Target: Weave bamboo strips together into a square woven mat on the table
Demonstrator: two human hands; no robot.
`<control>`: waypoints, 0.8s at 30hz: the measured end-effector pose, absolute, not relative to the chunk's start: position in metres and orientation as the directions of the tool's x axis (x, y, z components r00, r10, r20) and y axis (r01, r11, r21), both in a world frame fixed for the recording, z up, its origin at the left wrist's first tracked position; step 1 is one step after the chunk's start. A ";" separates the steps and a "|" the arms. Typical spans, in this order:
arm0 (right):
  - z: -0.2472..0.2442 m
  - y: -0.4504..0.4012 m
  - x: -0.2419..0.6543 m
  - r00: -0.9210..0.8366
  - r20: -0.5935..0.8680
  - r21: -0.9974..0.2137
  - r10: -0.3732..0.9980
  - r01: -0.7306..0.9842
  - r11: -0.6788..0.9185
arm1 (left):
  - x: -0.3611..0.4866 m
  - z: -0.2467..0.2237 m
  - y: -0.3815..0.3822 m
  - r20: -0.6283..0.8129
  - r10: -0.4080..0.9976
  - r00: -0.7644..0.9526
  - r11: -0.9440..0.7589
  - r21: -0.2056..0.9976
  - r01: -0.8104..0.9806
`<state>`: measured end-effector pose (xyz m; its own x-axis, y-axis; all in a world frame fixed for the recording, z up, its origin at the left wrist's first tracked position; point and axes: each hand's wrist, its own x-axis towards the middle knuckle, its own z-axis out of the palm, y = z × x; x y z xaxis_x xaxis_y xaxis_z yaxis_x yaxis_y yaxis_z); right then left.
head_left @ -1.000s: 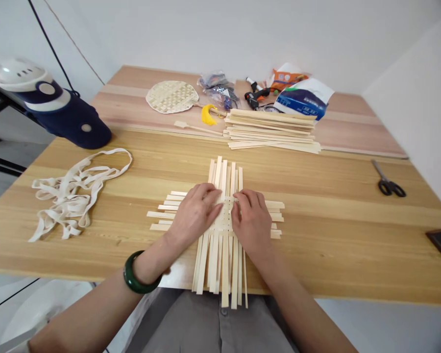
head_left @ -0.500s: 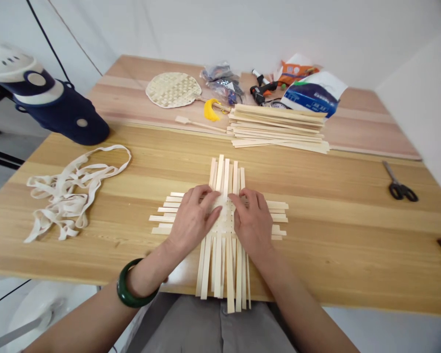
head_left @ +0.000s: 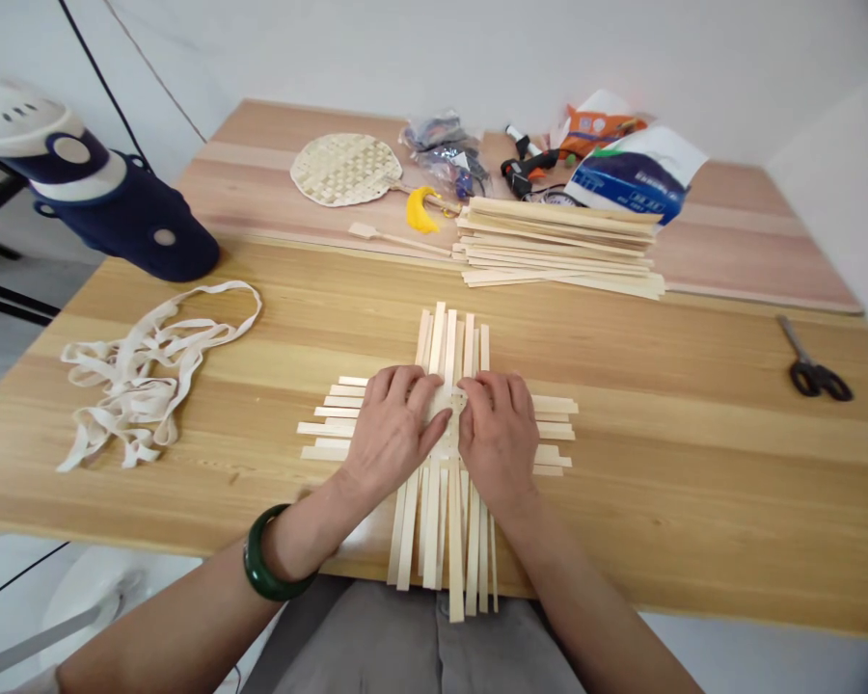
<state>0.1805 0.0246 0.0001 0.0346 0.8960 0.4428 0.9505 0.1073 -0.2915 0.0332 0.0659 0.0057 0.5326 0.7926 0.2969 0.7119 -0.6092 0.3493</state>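
Observation:
Pale flat strips (head_left: 432,540) cross each other in a woven piece near the table's front edge, their loose ends pointing out on all four sides. Over the left part of the weave lies my left hand (head_left: 397,422), thumb apart from the bent fingers, fingertips on the strips near the top. My right hand (head_left: 499,434) rests on the right part, its fingers curled and fingertips touching the weave close to the left ones. Both palms hide much of the crossing area. A green bangle circles my left wrist.
White tape (head_left: 151,386) lies tangled at left, near a dark blue bottle (head_left: 145,226). Behind the weave are a strip stack (head_left: 556,251), woven fan (head_left: 347,172), yellow tassel (head_left: 420,210), glue gun (head_left: 528,173) and blue packet (head_left: 626,183). Scissors (head_left: 814,366) lie at right.
The view has shifted slightly. The fingers of my right hand are more curled on the weave, and my left hand has moved a little along it. The strips look much the same.

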 end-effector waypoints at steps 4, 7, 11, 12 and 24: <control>-0.001 0.024 0.181 0.035 0.442 -0.309 0.896 0.944 0.116 | 0.033 0.007 0.064 0.305 0.786 0.537 -0.616 0.330 0.715; -0.001 0.023 0.182 0.039 0.453 -0.306 0.891 0.945 0.114 | 0.033 0.008 0.062 0.320 0.776 0.544 -0.627 0.306 0.716; -0.001 0.023 0.182 0.035 0.454 -0.315 0.890 0.941 0.124 | 0.031 0.008 0.060 0.341 0.755 0.561 -0.651 0.286 0.703; -0.001 0.023 0.182 0.034 0.448 -0.321 0.894 0.939 0.125 | 0.031 0.007 0.060 0.345 0.751 0.563 -0.655 0.282 0.701; -0.007 0.025 0.183 0.030 0.390 -0.314 0.920 0.944 0.102 | 0.036 0.005 0.067 0.267 0.796 0.542 -0.604 0.310 0.734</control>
<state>0.1835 0.0254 -0.0073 0.0301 0.9203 0.3899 0.9439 0.1022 -0.3141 0.0365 0.0669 0.0051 0.5424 0.7964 0.2673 0.7343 -0.6041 0.3096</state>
